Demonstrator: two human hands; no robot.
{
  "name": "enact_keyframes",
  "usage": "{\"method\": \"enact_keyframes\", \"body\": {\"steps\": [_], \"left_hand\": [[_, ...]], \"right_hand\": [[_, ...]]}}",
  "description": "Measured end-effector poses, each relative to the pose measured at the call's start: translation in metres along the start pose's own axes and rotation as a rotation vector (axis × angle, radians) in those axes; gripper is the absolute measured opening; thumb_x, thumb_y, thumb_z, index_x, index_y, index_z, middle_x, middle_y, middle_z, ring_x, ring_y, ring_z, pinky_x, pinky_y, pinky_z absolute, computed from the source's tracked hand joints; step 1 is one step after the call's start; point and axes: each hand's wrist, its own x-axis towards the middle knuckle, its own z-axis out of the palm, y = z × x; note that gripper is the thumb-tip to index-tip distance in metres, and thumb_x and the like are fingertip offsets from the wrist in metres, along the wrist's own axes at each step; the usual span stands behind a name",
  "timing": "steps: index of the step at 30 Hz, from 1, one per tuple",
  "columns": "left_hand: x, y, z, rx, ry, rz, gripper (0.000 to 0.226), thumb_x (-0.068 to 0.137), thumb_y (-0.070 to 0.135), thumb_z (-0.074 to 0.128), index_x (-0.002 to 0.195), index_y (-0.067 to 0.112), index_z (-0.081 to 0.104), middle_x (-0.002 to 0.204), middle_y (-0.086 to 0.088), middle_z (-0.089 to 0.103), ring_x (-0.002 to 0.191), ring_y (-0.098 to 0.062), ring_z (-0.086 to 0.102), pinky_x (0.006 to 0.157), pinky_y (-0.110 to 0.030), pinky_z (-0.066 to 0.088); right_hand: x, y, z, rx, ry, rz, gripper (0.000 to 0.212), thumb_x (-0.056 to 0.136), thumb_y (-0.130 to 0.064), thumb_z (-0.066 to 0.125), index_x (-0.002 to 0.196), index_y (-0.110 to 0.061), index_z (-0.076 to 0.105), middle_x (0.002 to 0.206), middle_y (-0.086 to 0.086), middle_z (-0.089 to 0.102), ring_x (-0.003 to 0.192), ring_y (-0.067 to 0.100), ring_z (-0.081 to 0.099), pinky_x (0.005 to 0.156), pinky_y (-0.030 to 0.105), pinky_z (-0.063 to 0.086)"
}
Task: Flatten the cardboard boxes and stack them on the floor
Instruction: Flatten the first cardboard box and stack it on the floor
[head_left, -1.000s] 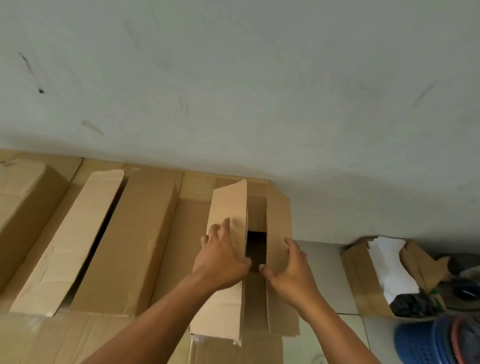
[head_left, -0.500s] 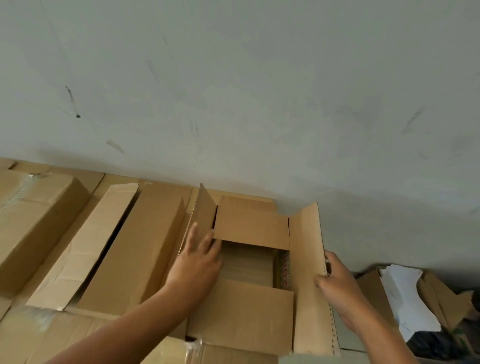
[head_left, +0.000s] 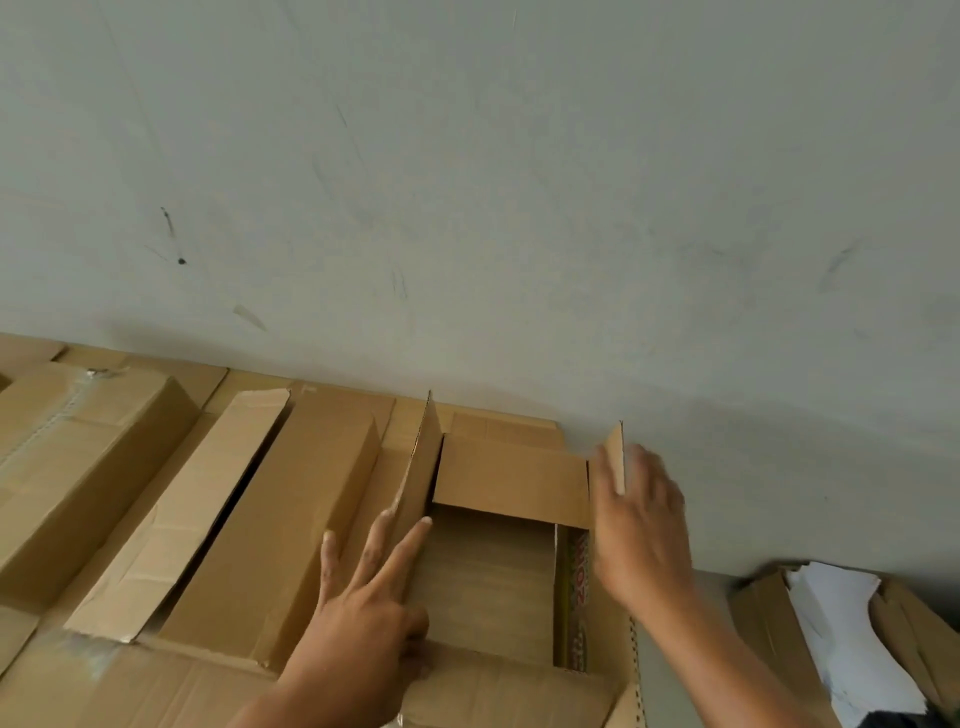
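An open cardboard box (head_left: 488, 582) lies on flattened cardboard by the wall, top towards me. Its far flap (head_left: 511, 483) is folded inward. The left flap (head_left: 422, 462) stands nearly upright. My left hand (head_left: 369, 597) rests at that flap's base, fingers spread, index finger inside the box and the others outside. The right flap (head_left: 617, 452) also stands upright. My right hand (head_left: 641, 525), blurred, holds it with the flap's edge between the fingers. A printed strip (head_left: 576, 597) shows inside along the right wall.
A long open box (head_left: 270, 530) with a raised flap (head_left: 182, 514) lies to the left, and a taped box (head_left: 78, 467) beyond it. A torn box with white paper (head_left: 831, 634) sits at the right. A grey wall (head_left: 467, 208) stands right behind.
The box's side flaps went from nearly shut to spread, and now stand upright. My right hand has swung the right flap up and towards the wall. My left hand shifted to the left flap's base.
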Motion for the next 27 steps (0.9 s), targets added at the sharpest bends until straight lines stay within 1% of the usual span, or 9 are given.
{"method": "enact_keyframes", "body": {"steps": [3, 5, 7, 8, 13, 16, 20, 22, 27], "left_hand": [[-0.009, -0.003, 0.005, -0.239, -0.045, -0.056, 0.024, 0.087, 0.053, 0.061, 0.071, 0.038, 0.055, 0.142, 0.022, -0.053, 0.137, -0.010, -0.046, 0.123, -0.031, 0.013], [-0.014, -0.002, 0.007, -0.289, -0.014, -0.052, 0.024, 0.086, 0.052, 0.062, 0.070, 0.035, 0.057, 0.145, 0.022, -0.050, 0.152, -0.007, -0.002, 0.099, -0.010, 0.037], [-0.015, 0.001, 0.004, -0.310, -0.031, -0.101, 0.023, 0.083, 0.052, 0.064, 0.071, 0.033, 0.061, 0.149, 0.023, -0.045, 0.114, 0.003, 0.057, 0.075, -0.009, 0.042], [-0.015, 0.002, 0.002, -0.309, -0.039, -0.124, 0.022, 0.082, 0.052, 0.065, 0.071, 0.033, 0.062, 0.149, 0.023, -0.044, 0.094, 0.003, 0.063, 0.070, -0.010, 0.043], [-0.017, -0.007, 0.010, -0.348, -0.046, -0.187, 0.025, 0.079, 0.057, 0.067, 0.077, 0.032, 0.067, 0.149, 0.027, -0.042, 0.088, 0.011, 0.059, 0.068, -0.006, 0.040], [-0.019, -0.015, 0.015, -0.404, -0.028, -0.171, 0.033, 0.074, 0.062, 0.067, 0.077, 0.029, 0.067, 0.156, 0.027, -0.003, 0.096, 0.006, 0.057, 0.078, -0.012, 0.048], [-0.019, -0.024, 0.006, -0.414, -0.027, -0.163, 0.035, 0.073, 0.057, 0.069, 0.074, 0.023, 0.063, 0.142, 0.025, 0.026, 0.084, -0.003, 0.059, 0.075, -0.027, 0.054], [-0.019, -0.024, 0.002, -0.392, -0.061, -0.133, 0.031, 0.075, 0.052, 0.070, 0.077, 0.022, 0.065, 0.140, 0.022, 0.031, 0.096, -0.005, 0.059, 0.083, -0.029, 0.054], [-0.021, -0.026, 0.002, -0.400, -0.011, -0.110, 0.025, 0.076, 0.047, 0.070, 0.071, 0.025, 0.060, 0.122, 0.031, 0.036, 0.092, -0.005, 0.058, 0.078, -0.027, 0.052]], "right_hand": [[0.026, -0.028, 0.000, -0.185, -0.071, -0.244, 0.073, 0.078, -0.010, 0.075, 0.143, -0.008, 0.041, 0.151, 0.021, 0.031, 0.142, 0.040, 0.027, 0.119, 0.055, 0.022], [0.041, -0.044, 0.011, -0.295, -0.169, -0.256, 0.073, 0.079, -0.017, 0.073, 0.143, -0.006, 0.041, 0.146, 0.021, 0.036, 0.136, 0.040, 0.031, 0.114, 0.054, 0.026], [0.052, -0.052, 0.024, -0.420, -0.239, -0.237, 0.075, 0.082, -0.023, 0.069, 0.146, -0.001, 0.036, 0.146, 0.024, 0.035, 0.133, 0.042, 0.033, 0.108, 0.053, 0.028], [0.055, -0.053, 0.030, -0.467, -0.255, -0.228, 0.073, 0.085, -0.024, 0.066, 0.147, 0.000, 0.036, 0.146, 0.026, 0.035, 0.132, 0.042, 0.034, 0.107, 0.052, 0.028], [0.067, -0.047, 0.038, -0.505, -0.212, -0.255, 0.056, 0.080, -0.022, 0.070, 0.132, -0.006, 0.057, 0.137, 0.020, 0.046, 0.125, 0.037, 0.041, 0.105, 0.050, 0.030], [0.071, -0.040, 0.025, -0.447, -0.174, -0.293, 0.042, 0.079, -0.022, 0.072, 0.119, -0.012, 0.066, 0.130, 0.014, 0.050, 0.124, 0.033, 0.042, 0.107, 0.050, 0.028], [0.071, -0.030, 0.012, -0.380, -0.106, -0.293, 0.032, 0.084, -0.012, 0.061, 0.116, -0.012, 0.065, 0.118, 0.010, 0.060, 0.113, 0.030, 0.052, 0.105, 0.048, 0.031], [0.075, -0.023, 0.008, -0.361, -0.083, -0.272, 0.034, 0.086, -0.011, 0.059, 0.119, -0.011, 0.062, 0.116, 0.008, 0.062, 0.107, 0.029, 0.058, 0.103, 0.047, 0.033], [0.096, 0.008, -0.003, -0.280, 0.056, -0.086, 0.034, 0.092, -0.032, 0.055, 0.123, -0.020, 0.059, 0.128, 0.006, 0.055, 0.122, 0.029, 0.047, 0.107, 0.053, 0.028]]}}
